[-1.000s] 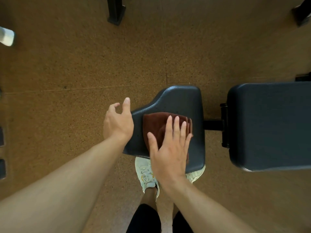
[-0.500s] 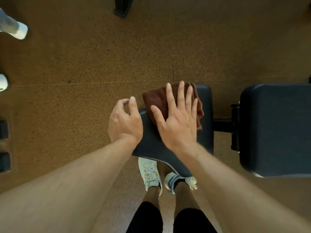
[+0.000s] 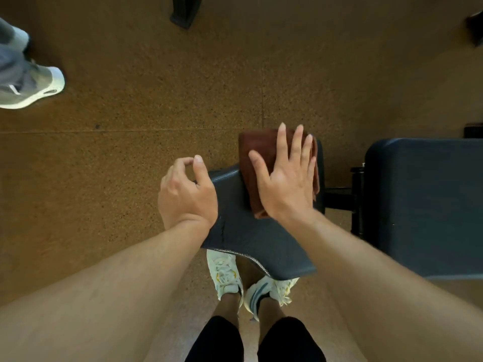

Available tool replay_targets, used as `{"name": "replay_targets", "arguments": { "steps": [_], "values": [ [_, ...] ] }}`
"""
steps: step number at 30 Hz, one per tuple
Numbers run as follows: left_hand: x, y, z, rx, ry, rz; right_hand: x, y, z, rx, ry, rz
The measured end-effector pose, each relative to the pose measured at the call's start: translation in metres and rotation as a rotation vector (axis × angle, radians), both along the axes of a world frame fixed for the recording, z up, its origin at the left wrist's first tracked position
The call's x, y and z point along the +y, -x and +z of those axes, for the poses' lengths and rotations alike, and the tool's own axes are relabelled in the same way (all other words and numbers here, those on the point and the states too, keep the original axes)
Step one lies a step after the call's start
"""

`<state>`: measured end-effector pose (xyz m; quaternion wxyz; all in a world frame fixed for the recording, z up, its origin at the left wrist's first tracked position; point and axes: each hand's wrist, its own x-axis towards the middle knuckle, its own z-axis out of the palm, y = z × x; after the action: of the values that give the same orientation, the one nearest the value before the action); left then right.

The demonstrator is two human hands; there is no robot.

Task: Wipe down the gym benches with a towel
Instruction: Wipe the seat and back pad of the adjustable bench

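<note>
A folded brown towel [image 3: 254,158] lies on the far part of the dark bench seat pad [image 3: 248,239]. My right hand [image 3: 287,176] presses flat on the towel, fingers spread and pointing away from me. My left hand [image 3: 187,192] rests against the seat pad's left edge, fingers loosely curled, holding nothing. The larger back pad [image 3: 423,205] of the bench lies to the right, joined to the seat by a black bar [image 3: 337,197].
Another person's grey shoe [image 3: 31,87] and trouser leg stand at the far left on the brown speckled floor. A black equipment foot [image 3: 184,11] sits at the top. My own white shoes [image 3: 227,275] are under the seat's near edge.
My right hand has pushed the towel from the seat's near middle to its far edge. The left hand stayed at the seat's left edge. A person's foot has come into view at left.
</note>
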<state>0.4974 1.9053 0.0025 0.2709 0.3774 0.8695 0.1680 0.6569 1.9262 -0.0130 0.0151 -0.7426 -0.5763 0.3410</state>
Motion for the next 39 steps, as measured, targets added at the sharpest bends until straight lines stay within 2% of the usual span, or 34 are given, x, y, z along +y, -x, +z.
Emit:
{"name": "replay_targets", "arguments": {
  "steps": [2,5,9,13,17,19,21,25,29,31,34,37,39],
  "values": [
    [0.001,0.000,0.000,0.012,0.000,-0.004,0.000,0.005,0.000,-0.005,-0.021,-0.040],
    [0.001,-0.002,0.003,0.026,-0.014,-0.009,-0.065,0.018,0.015,0.041,-0.036,-0.094],
    [0.000,-0.004,0.003,0.070,-0.013,-0.012,-0.130,0.003,0.031,0.053,0.177,-0.028],
    [0.001,-0.004,0.003,0.080,-0.017,-0.019,-0.072,-0.015,0.005,0.042,0.019,0.043],
    [0.000,-0.003,0.001,0.093,-0.032,-0.011,-0.001,-0.037,-0.016,-0.012,-0.066,0.209],
    [0.000,-0.002,0.001,0.092,-0.034,-0.014,-0.012,-0.034,-0.015,0.004,-0.084,0.148],
    [-0.001,-0.002,0.002,0.092,-0.037,-0.025,-0.060,-0.015,-0.003,0.039,-0.096,0.077],
    [0.000,-0.002,0.002,0.076,-0.044,-0.032,-0.148,0.000,0.012,0.041,-0.131,0.374],
    [-0.001,0.000,0.001,0.044,-0.057,-0.025,-0.098,-0.021,-0.002,0.025,-0.138,0.505],
    [-0.001,0.001,0.002,0.026,-0.054,-0.016,-0.054,-0.025,-0.007,0.012,-0.113,0.420],
    [-0.001,0.003,0.002,-0.043,-0.059,0.015,-0.008,-0.017,-0.007,-0.019,-0.071,0.142],
    [-0.002,0.005,0.005,-0.176,-0.088,0.067,-0.031,0.013,0.004,-0.007,-0.093,-0.004],
    [-0.002,0.008,0.008,-0.314,-0.093,0.130,-0.076,0.039,0.018,0.036,-0.157,0.079]
  ]
}}
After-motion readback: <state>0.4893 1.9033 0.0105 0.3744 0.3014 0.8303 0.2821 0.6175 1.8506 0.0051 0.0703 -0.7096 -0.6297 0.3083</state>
